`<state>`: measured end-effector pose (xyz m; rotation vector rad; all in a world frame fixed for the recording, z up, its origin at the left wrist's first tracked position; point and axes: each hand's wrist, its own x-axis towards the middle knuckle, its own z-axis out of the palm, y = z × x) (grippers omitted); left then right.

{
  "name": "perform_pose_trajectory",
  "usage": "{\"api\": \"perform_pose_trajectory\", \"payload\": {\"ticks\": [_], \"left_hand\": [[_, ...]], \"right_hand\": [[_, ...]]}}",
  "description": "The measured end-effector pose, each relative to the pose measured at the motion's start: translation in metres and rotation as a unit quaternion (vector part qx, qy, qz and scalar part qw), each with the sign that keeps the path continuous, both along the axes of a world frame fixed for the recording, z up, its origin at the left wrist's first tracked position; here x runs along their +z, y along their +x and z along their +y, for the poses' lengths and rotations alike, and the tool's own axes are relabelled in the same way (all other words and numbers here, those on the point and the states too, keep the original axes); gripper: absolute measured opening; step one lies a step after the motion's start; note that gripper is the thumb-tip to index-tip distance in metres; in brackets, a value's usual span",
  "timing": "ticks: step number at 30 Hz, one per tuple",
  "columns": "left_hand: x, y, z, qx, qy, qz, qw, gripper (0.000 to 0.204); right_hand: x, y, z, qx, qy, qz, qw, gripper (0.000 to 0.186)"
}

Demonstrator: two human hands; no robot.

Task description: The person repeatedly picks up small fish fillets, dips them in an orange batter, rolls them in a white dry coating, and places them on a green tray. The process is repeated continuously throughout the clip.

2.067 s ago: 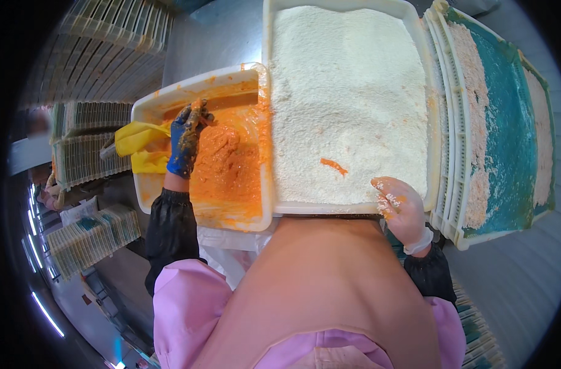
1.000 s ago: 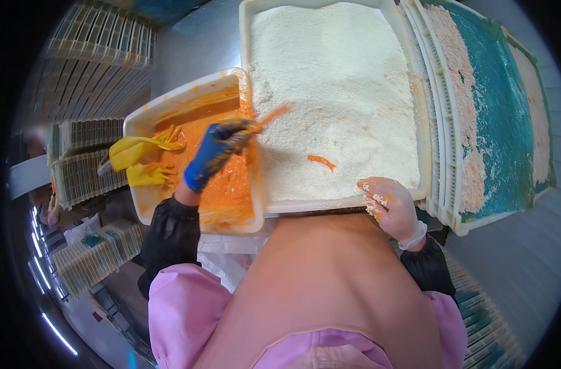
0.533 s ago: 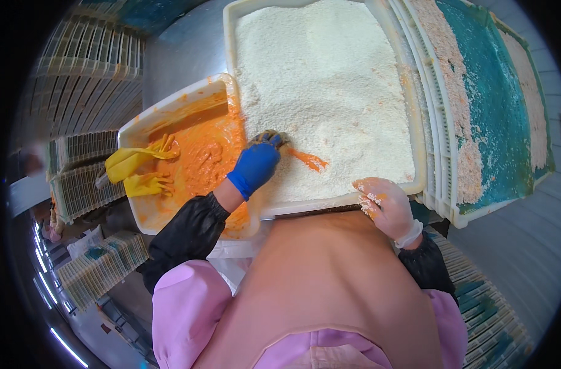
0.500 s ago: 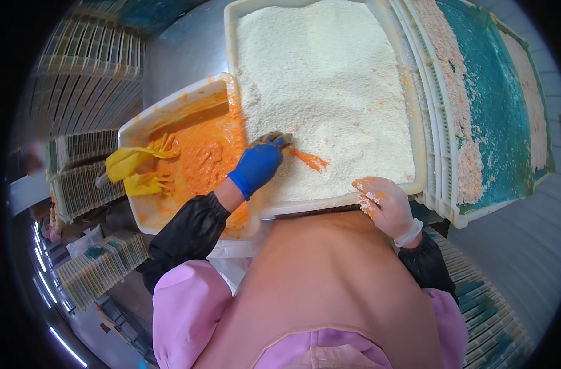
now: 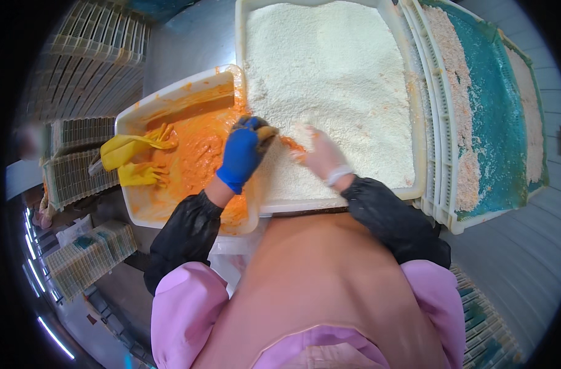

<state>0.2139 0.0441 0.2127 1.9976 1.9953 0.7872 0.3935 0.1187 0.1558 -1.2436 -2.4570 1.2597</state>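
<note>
My left hand (image 5: 246,147), in a blue glove with brownish fingertips, is over the edge between an orange-filled tub (image 5: 128,198) and a large tray (image 5: 418,147) of white crumbs (image 5: 329,67). Its fingers are closed on one end of a narrow, orange-coated piece (image 5: 291,144), whose kind I cannot make out. Over the crumbs, my right hand (image 5: 322,157), in a thin pale glove, comes up to the other end of that piece. Motion smears its fingers, so their grip is unclear. Wet orange batter (image 5: 200,154) spreads across the tub.
Yellow rubber gloves (image 5: 129,157) hang over the tub's left side, partly in the batter. To the right stand stacked white frames (image 5: 437,117) and a teal sheet (image 5: 489,111) strewn with crumbs. Slatted racks (image 5: 96,61) fill the left.
My right hand has moved left and away from me, from the tray's near right corner to the orange-coated piece. My left hand has shifted slightly left, still with the piece.
</note>
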Motion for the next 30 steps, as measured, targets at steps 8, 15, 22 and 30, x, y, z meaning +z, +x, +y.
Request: {"api": "perform_pose_trajectory", "payload": {"ticks": [8,15,22,30], "left_hand": [[-0.051,-0.077,-0.097,0.104,-0.131,0.161,0.973,0.024],[-0.117,-0.094,-0.135,0.042,-0.314,0.141,0.938,0.023],[-0.08,-0.089,-0.137,-0.021,-0.333,0.215,0.918,0.029],[-0.115,-0.115,-0.148,-0.01,-0.337,0.149,0.93,0.032]], "right_hand": [[0.019,0.004,0.0,0.198,0.14,-0.087,0.966,0.052],[-0.005,0.026,0.015,0.061,-0.298,0.104,0.947,0.04],[0.116,0.132,0.061,-0.123,-0.513,0.235,0.816,0.027],[0.141,0.23,0.192,-0.289,-0.005,0.187,0.939,0.022]]}}
